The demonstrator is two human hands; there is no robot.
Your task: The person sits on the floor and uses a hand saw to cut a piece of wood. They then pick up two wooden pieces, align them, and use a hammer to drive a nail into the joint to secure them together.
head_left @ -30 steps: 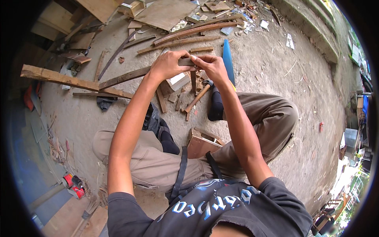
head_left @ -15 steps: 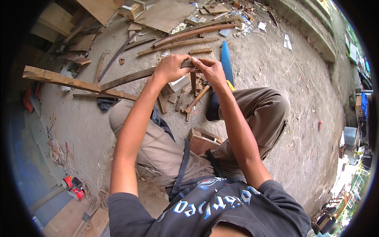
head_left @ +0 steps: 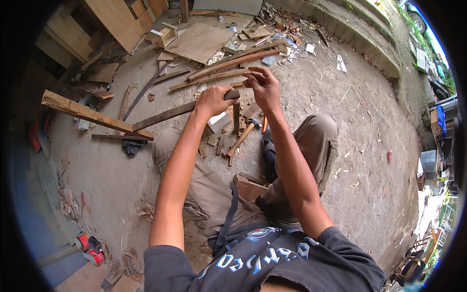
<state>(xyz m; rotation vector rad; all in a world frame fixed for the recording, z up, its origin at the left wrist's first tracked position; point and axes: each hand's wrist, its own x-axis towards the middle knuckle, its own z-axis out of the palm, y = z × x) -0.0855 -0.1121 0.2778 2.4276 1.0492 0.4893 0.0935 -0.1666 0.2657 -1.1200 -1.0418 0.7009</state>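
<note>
Head view: a long dark strip of wood (head_left: pixel 168 113) is gripped at its end by the left hand (head_left: pixel 214 100), closed tight around it, just above the middle of the frame. The right hand (head_left: pixel 262 87) is held just beside it with fingertips pinched together; what is pinched cannot be told. A wooden-handled hammer (head_left: pixel 242 137) is seen lying on the dirt ground (head_left: pixel 369 146) below the hands

You have one view only, from the left of two fisheye cameras on your head. It looks steeply down and forward over your chest, so your forearms rise from the lower edge and your left hand (head_left: pixel 212 100) and right hand (head_left: pixel 263 86) sit close, upper centre. Straight edges bend toward the dark rim; the sandy ground (head_left: pixel 369 146) fills the far field.
</note>
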